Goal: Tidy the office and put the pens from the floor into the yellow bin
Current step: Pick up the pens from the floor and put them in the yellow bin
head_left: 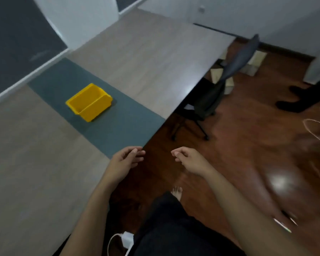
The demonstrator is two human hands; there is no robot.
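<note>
Left hand [127,159] and right hand [187,159] hang loosely curled, holding nothing. The yellow bin [89,102] sits on the desk's grey mat [118,126], well beyond the left fingers. Blurred pen-like streaks [284,225] lie on the floor, well right of the right fingers and partly hidden by the forearm.

Clear desk round the bin, clutter under the far end

The yellow bin [90,102] sits on a green mat [118,130] with bare desk [146,61] on all sides, open from above and from the near edge. The left hand [126,160] hangs over the desk's corner, the right hand [189,159] over open floor [248,145]. A chair [209,98] is tucked under the desk with boxes [255,61] behind it; a charger [127,239] and cable lie by the person's leg.
</note>
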